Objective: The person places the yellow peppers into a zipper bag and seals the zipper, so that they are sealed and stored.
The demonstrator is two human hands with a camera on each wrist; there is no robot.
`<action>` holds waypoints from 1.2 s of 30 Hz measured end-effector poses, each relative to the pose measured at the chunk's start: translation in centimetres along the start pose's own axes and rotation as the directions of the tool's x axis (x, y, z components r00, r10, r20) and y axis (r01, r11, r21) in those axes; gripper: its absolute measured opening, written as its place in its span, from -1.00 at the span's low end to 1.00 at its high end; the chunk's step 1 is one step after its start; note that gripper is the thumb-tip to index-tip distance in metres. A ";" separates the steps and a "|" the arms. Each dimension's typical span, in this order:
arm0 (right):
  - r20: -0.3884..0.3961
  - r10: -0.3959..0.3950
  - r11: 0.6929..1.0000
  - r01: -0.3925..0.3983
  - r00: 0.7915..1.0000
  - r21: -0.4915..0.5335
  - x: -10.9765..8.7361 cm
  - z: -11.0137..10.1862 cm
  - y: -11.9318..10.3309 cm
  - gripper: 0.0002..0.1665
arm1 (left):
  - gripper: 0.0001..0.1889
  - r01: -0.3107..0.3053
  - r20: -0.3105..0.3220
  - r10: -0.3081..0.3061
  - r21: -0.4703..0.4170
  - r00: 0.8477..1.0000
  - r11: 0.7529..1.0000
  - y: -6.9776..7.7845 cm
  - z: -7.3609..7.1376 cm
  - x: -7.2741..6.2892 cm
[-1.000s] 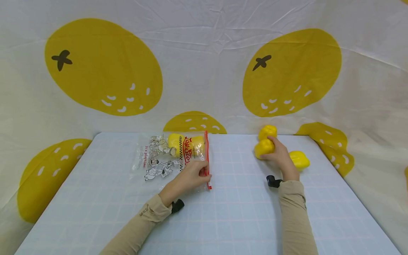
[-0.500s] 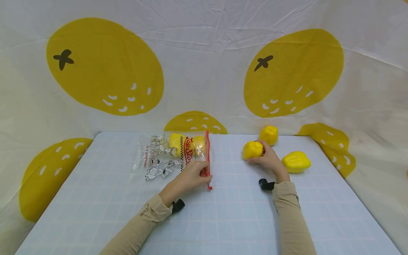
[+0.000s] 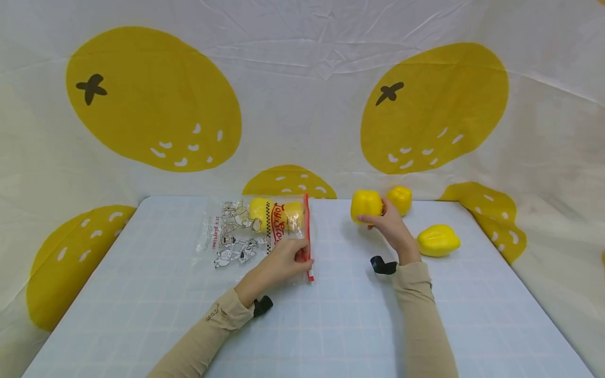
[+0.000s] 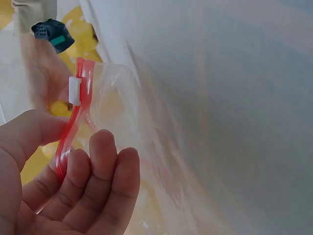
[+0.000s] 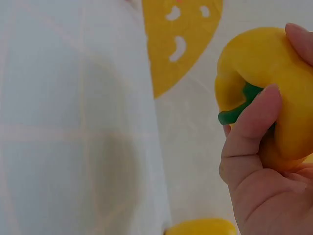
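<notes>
My left hand (image 3: 283, 258) pinches the red zip edge (image 4: 73, 122) of a clear printed zip bag (image 3: 236, 241) lying on the table. A white slider (image 4: 74, 91) sits on that edge. Yellow things (image 3: 293, 215) show through the bag's plastic; their kind is hard to tell. In my right hand (image 3: 394, 228) is a yellow bell pepper (image 3: 366, 206), held above the table to the right of the bag. The right wrist view shows its green stem (image 5: 239, 105) beside my thumb.
Another yellow bell pepper (image 3: 400, 200) stands at the table's back edge, behind my right hand. A third yellow pepper (image 3: 438, 240) lies on its side to the right. Behind the table (image 3: 340, 325) hangs a fruit-printed cloth (image 3: 302, 105).
My right hand has carried the bell pepper leftward from beside the other two and raised it, turning it on the way. My left hand stays on the bag's edge.
</notes>
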State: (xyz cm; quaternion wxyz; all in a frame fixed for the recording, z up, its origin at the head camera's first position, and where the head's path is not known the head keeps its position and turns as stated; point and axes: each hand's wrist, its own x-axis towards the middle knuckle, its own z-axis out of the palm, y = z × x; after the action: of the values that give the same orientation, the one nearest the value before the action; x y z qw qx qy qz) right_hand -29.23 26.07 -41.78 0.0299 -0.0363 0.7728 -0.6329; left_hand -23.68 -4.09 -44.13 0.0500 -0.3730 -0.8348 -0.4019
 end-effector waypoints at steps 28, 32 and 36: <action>0.271 -0.003 0.998 0.019 0.962 -0.057 1.1 8.9 2.5 -0.27 | -0.82 0.005 -0.006 -0.005 0.000 1.000 1.000 0.0 -0.6 0.1; 0.313 -0.068 0.995 0.086 0.947 -0.045 1.0 9.2 1.9 -0.19 | -0.82 -0.002 0.001 0.002 -0.005 1.000 1.000 -0.1 -0.6 0.1; 0.363 -0.136 0.987 0.157 0.922 -0.029 0.9 9.5 1.4 -0.17 | -0.83 -0.005 0.001 0.005 -0.017 1.000 1.000 -0.2 -0.6 0.0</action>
State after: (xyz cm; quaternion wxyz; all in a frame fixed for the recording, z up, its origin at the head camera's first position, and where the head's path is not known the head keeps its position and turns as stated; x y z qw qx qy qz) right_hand -29.31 16.98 -45.05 0.1225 -0.2102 0.7672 -0.5935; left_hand -23.96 -4.57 -43.86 0.0475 -0.3758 -0.8304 -0.4086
